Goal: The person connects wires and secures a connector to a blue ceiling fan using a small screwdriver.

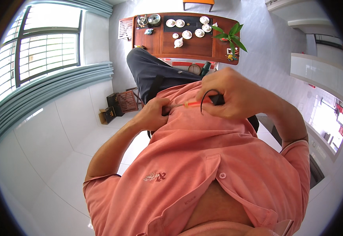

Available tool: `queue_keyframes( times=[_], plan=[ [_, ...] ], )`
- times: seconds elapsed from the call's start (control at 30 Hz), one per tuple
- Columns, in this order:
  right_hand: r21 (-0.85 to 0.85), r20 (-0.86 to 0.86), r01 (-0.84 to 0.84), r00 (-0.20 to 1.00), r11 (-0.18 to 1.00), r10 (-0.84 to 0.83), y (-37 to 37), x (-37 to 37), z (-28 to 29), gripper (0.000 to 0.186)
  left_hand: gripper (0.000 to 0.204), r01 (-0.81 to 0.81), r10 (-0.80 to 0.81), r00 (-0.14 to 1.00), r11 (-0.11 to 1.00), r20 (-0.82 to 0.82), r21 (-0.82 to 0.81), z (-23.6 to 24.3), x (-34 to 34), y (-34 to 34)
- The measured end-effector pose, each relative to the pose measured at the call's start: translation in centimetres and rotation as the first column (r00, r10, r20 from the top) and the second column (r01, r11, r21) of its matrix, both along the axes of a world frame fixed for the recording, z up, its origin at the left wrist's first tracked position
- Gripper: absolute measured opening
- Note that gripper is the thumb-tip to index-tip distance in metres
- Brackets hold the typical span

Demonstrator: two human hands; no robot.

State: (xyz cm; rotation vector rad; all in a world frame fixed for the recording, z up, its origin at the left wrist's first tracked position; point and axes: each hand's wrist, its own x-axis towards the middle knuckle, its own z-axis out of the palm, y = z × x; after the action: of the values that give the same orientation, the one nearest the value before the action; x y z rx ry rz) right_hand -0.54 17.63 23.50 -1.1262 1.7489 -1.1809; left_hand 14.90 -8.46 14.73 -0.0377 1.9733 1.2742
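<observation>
In front of my belly, my right hand point(232, 94) is closed round a slim tool with a translucent orange handle point(195, 104) and a thin shaft, which looks like a screwdriver. A small black block point(217, 99) with a looped black cord point(203, 103) shows at the same hand; how it is attached is unclear. The tool's shaft points left to my left hand point(157, 112), whose fingers are curled in a pinch at its tip. Whatever else those fingers hold is hidden. Both hands are close against my pink shirt point(203, 137).
Beyond my dark-trousered leg point(152, 70) stands a brown wooden tea table point(152, 41) with several white lidded cups point(187, 34), a kettle point(142, 20) and a green plant point(230, 35). Open boxes point(107, 115) and a wooden stool point(127, 101) are at left, below a window point(47, 43).
</observation>
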Motion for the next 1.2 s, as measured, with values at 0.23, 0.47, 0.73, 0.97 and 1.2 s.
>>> queue_keyframes(
  times=[0.23, 0.47, 0.73, 0.97, 1.2],
  plan=[
    [0.01, -0.055, -0.199, 0.978, 0.98, 0.2, -0.1, 1.1, -0.4, 0.01, 0.012, -0.066, 0.065, 0.992, 0.998, 0.108, 0.01, 2.3, -1.7, -1.5],
    [-0.133, -0.165, -0.103, 0.983, 0.986, 0.081, -0.9, 3.4, -1.8, 0.016, 0.014, -0.17, 0.169, 0.985, 0.982, -0.017, -0.085, 3.8, -1.0, -0.8],
    [-0.337, -0.301, -0.118, 0.954, 0.934, 0.012, -0.1, 1.5, 0.3, 0.026, 0.012, -0.096, 0.086, 0.983, 0.994, -0.161, -0.056, 4.6, -1.2, -0.9],
    [-0.4, -0.121, -0.026, 0.992, 0.916, -0.025, 0.0, 2.8, -1.2, 0.021, 0.02, 0.056, -0.058, 0.998, 0.998, 0.035, 0.038, 2.5, -1.3, -1.1],
    [-0.19, -0.152, -0.099, 0.986, 0.977, 0.07, 0.8, 3.0, -1.5, 0.008, 0.025, 0.067, -0.081, 0.981, 0.994, 0.174, 0.085, 2.8, -2.0, -1.4]
  ],
)
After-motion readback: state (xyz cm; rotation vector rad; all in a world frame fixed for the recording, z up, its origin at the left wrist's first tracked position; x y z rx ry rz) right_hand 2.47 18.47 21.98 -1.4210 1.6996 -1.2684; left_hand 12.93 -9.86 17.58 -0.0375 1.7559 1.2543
